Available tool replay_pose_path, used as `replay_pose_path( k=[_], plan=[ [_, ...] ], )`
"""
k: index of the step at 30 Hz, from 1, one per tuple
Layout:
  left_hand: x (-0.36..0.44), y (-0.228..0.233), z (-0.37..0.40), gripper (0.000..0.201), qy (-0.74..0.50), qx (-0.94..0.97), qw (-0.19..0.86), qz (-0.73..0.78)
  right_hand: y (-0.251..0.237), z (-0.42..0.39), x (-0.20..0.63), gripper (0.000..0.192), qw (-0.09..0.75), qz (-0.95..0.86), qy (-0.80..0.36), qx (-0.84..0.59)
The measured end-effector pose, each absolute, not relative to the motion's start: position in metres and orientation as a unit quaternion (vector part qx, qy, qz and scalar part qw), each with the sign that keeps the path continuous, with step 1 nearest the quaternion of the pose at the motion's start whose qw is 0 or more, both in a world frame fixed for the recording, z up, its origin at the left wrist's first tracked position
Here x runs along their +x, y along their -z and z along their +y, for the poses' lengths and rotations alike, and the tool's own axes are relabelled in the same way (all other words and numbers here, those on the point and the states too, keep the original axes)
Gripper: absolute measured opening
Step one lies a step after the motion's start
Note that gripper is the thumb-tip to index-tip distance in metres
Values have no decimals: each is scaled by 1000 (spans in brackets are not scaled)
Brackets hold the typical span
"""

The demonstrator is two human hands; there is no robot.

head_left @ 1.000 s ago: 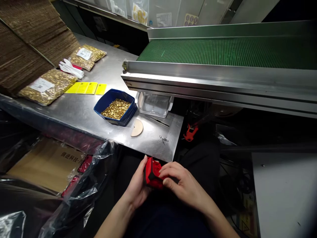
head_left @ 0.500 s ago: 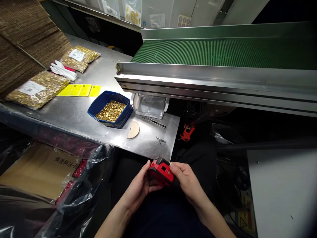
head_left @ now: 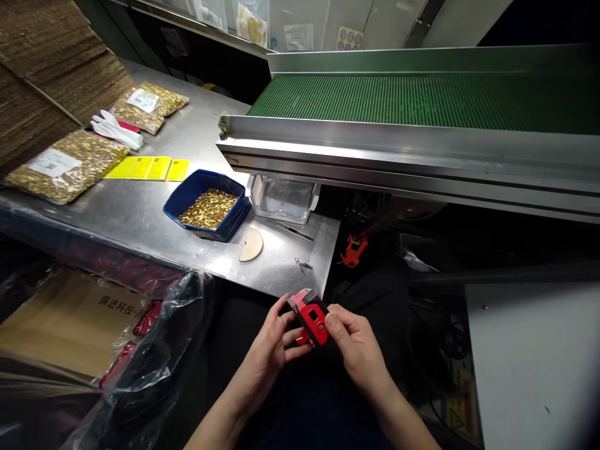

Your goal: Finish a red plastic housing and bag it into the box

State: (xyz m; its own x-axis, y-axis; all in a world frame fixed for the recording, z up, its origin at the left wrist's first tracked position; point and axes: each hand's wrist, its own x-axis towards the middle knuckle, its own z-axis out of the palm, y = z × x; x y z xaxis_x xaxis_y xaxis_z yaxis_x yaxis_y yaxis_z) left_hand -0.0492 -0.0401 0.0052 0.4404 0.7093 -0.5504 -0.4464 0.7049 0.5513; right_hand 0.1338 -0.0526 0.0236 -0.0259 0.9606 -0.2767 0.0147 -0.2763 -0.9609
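Note:
Both hands hold a small red and black plastic part (head_left: 310,317) over my lap, just below the steel table's front edge (head_left: 262,284). My left hand (head_left: 269,350) grips its left side with the fingers curled around it. My right hand (head_left: 354,347) pinches its right side, thumb on the red face. On the table above sits a blue tray (head_left: 187,199) filled with small brass pieces.
A green conveyor belt (head_left: 422,100) runs across the right. Bags of brass parts (head_left: 65,165), yellow labels (head_left: 147,168), white gloves (head_left: 112,129), a clear bin (head_left: 284,200) and a wooden half-disc (head_left: 252,244) lie on the table. A bagged cardboard box (head_left: 70,322) stands at lower left.
The red part has been turned in my hands so its flat face with a small window looks up. Both hands have risen slightly toward the table edge.

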Motion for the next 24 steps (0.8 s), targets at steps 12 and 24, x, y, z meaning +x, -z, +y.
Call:
replay_pose_path(
  k=[12,24],
  plan=[
    [-47,-20,-45,92,-336,154,815,447,-40,-59,123,19,419,-552,-461,-555],
    [-45,-30,-49,84,-344,197,806,439,-51,-57,121,24,485,-553,-389,-554]
  ],
)
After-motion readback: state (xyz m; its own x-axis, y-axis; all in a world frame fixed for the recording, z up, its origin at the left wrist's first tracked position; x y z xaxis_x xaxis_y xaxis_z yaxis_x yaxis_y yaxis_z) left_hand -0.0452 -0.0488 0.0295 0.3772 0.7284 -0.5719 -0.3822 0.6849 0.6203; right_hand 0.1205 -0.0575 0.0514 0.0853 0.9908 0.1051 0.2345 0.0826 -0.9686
